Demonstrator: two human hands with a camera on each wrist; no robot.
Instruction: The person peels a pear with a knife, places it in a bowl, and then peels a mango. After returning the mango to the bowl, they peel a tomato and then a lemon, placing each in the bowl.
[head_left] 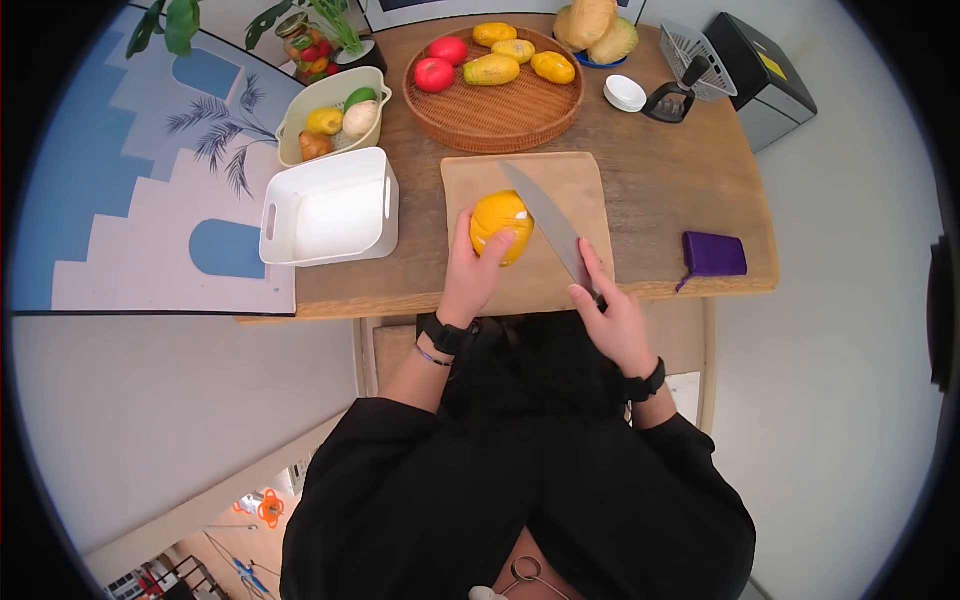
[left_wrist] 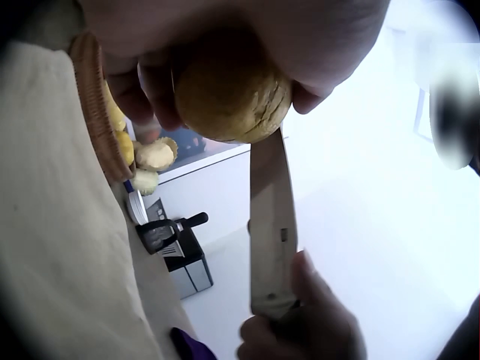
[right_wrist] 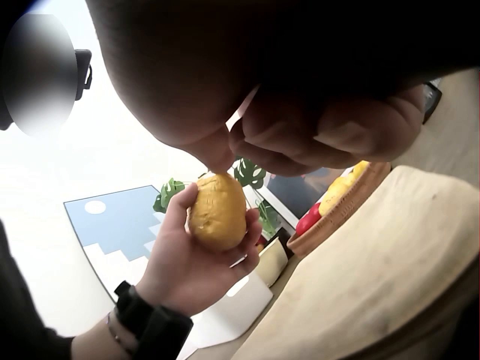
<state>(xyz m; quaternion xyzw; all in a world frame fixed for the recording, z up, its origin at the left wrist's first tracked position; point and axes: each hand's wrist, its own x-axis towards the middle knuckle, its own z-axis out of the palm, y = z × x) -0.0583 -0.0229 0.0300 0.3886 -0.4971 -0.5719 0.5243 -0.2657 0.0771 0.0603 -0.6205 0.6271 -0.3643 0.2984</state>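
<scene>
My left hand (head_left: 474,268) holds a yellow mango (head_left: 500,225) with creased skin, thumb on its near side and fingers curled round the left. The mango is held up over the tan cutting board (head_left: 550,278). My right hand (head_left: 613,318) grips a large kitchen knife (head_left: 552,226) by its dark handle, its tip pointing away and to the left. In the head view the blade runs close along the mango's right side. The left wrist view has the blade (left_wrist: 271,217) reaching up to the mango's edge (left_wrist: 236,97). In the right wrist view the knife is hidden behind the right hand.
A white bin (head_left: 330,212) stands left of the board, with a cream colander (head_left: 290,125) of produce behind it. Behind the board is a round wicker tray (head_left: 490,115) with red and yellow fruit. A purple wallet (head_left: 714,255) lies at right, near white dishes (head_left: 625,93).
</scene>
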